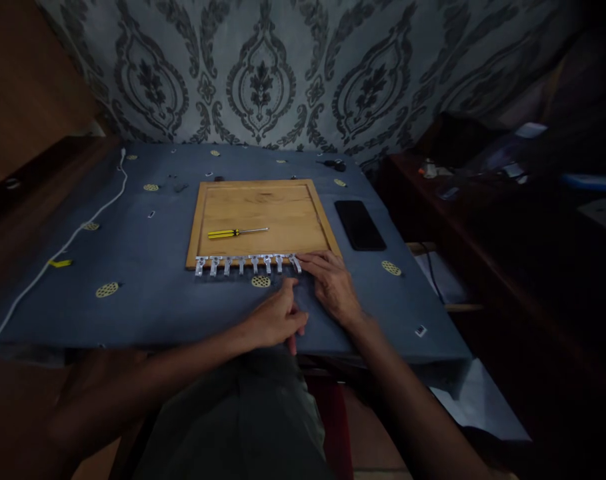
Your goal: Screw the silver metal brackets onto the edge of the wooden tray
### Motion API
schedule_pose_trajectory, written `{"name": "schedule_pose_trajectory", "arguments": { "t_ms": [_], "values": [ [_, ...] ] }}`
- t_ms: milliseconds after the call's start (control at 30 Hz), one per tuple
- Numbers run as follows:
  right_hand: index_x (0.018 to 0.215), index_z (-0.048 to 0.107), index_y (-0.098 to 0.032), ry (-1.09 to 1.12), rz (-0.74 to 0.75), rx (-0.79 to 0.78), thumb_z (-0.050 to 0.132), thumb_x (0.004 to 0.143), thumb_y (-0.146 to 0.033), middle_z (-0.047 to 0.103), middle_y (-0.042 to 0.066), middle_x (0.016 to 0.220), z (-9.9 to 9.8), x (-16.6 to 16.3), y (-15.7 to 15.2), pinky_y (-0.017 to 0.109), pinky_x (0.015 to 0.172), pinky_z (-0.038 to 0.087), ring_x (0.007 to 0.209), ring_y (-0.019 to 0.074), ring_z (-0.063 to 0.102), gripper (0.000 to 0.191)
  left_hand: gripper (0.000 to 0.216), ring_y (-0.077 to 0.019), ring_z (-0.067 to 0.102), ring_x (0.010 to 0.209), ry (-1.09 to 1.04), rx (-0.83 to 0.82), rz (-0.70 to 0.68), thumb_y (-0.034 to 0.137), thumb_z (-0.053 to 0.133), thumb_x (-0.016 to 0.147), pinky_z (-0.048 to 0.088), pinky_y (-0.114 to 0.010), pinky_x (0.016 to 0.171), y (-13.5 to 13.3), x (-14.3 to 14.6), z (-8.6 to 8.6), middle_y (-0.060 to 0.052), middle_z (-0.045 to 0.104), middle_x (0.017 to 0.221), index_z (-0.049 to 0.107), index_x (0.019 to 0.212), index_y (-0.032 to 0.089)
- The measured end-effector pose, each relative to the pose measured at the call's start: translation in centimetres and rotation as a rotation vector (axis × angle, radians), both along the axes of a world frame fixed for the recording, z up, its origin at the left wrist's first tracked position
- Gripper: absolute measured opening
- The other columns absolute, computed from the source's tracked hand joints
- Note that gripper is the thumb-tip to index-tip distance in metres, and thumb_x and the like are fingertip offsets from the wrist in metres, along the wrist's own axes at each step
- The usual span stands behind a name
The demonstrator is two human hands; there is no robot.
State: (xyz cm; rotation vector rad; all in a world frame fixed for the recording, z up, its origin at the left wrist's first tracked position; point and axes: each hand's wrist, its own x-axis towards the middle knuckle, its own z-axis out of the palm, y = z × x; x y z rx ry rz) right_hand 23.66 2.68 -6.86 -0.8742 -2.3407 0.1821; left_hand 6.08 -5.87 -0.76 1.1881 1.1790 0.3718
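A framed wooden panel (263, 207) lies flat on the table. Along its near edge runs a row of several silver metal hinges (255, 265), their arms hanging over the edge. The rightmost hinge (295, 263) sits at a slant to the others. My right hand (335, 287) has its fingertips on that hinge at the panel's near right corner; the thumb is hidden. Just below the row, my left hand (277, 317) hovers holding nothing, with its fingers loosely bent and apart. A yellow and black screwdriver (237, 233) rests on the panel, left of its middle.
A black phone (360, 225) lies right of the panel on the blue patterned tablecloth (153, 293). A white cable (57, 253) crosses the left side, near a small yellow piece (60, 263). Another dark object (335, 165) is at the back right. A patterned wall (263, 73) stands behind.
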Motion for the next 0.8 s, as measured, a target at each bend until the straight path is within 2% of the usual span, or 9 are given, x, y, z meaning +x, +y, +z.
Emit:
{"name": "schedule_pose_trajectory", "arguments": {
  "t_ms": [133,200,300,400,500,567,633,733,800],
  "values": [
    [0.127,0.075,-0.029,0.012,0.010,0.014,0.047,0.087,0.002,0.078,0.004,0.124,0.0,-0.1,0.0,0.048,0.092,0.054,0.108,0.0279,0.065,0.058,0.067,-0.0056,0.055,0.045,0.050,0.068,-0.061,0.016,0.047,0.101,0.048,-0.020,0.055,-0.8,-0.4,0.2,0.008,0.058,0.079,0.012,0.158,0.014],
    [0.127,0.075,-0.030,0.008,0.008,0.010,0.047,0.088,0.003,0.078,0.003,0.124,0.0,-0.1,0.0,0.047,0.093,0.054,0.109,0.0273,0.065,0.058,0.066,-0.0101,0.060,0.053,0.164,0.176,-0.119,0.020,0.048,0.101,0.053,-0.026,0.065,-1.1,-0.5,0.4,0.005,0.061,0.080,0.017,0.159,0.012],
    [0.125,0.076,-0.028,0.001,0.003,0.012,0.048,0.089,0.003,0.078,0.004,0.124,0.0,-0.1,0.0,0.046,0.093,0.055,0.108,0.0269,0.064,0.055,0.047,-0.0223,0.071,0.086,0.458,0.464,-0.223,0.026,0.047,0.104,0.056,-0.037,0.084,-1.4,-0.6,0.8,-0.007,0.071,0.097,0.042,0.149,0.014],
    [0.126,0.076,-0.029,-0.008,-0.005,0.010,0.048,0.089,0.004,0.078,0.003,0.125,0.0,-0.1,0.0,0.046,0.096,0.054,0.109,0.0270,0.064,0.056,0.031,-0.0290,0.070,0.108,0.768,0.692,-0.312,0.021,0.039,0.106,0.055,-0.042,0.090,-1.3,-1.4,1.1,-0.012,0.072,0.119,0.060,0.129,0.018],
    [0.130,0.074,-0.031,-0.023,0.000,0.010,0.048,0.088,0.005,0.077,0.002,0.128,0.1,-0.2,0.0,0.047,0.097,0.054,0.110,0.0277,0.064,0.061,0.030,-0.0303,0.064,0.119,0.990,0.899,-0.224,0.019,0.039,0.106,0.054,-0.044,0.095,-0.3,-3.0,1.3,-0.013,0.069,0.125,0.063,0.124,0.018],
    [0.131,0.073,-0.030,-0.027,0.005,0.015,0.049,0.087,0.004,0.077,0.003,0.128,0.1,-0.2,0.0,0.048,0.097,0.054,0.111,0.0284,0.064,0.060,0.027,-0.0310,0.061,0.118,1.067,1.045,-0.114,0.023,0.048,0.105,0.052,-0.047,0.098,0.5,-4.1,1.2,-0.014,0.068,0.125,0.062,0.127,0.017],
    [0.129,0.074,-0.028,-0.021,0.005,0.023,0.051,0.087,0.002,0.077,0.004,0.127,0.2,-0.3,-0.1,0.049,0.096,0.055,0.111,0.0289,0.064,0.056,0.033,-0.0317,0.058,0.122,1.060,1.157,-0.067,0.026,0.060,0.100,0.049,-0.047,0.101,1.5,-5.0,1.0,-0.015,0.066,0.130,0.060,0.131,0.015],
    [0.125,0.075,-0.027,-0.001,-0.006,0.041,0.053,0.088,-0.003,0.078,0.005,0.124,0.3,-0.4,-0.2,0.050,0.095,0.054,0.109,0.0290,0.066,0.048,0.045,-0.0328,0.052,0.130,0.991,1.193,-0.076,0.030,0.073,0.093,0.045,-0.048,0.109,2.8,-5.5,0.5,-0.014,0.065,0.134,0.059,0.132,0.013],
    [0.122,0.076,-0.025,0.014,-0.012,0.059,0.055,0.090,-0.007,0.079,0.006,0.121,0.4,-0.6,-0.3,0.049,0.094,0.054,0.108,0.0287,0.066,0.042,0.044,-0.0330,0.051,0.133,0.948,1.160,-0.095,0.033,0.078,0.089,0.043,-0.048,0.110,3.5,-5.5,0.1,-0.013,0.066,0.134,0.062,0.126,0.014]
  ]
}}
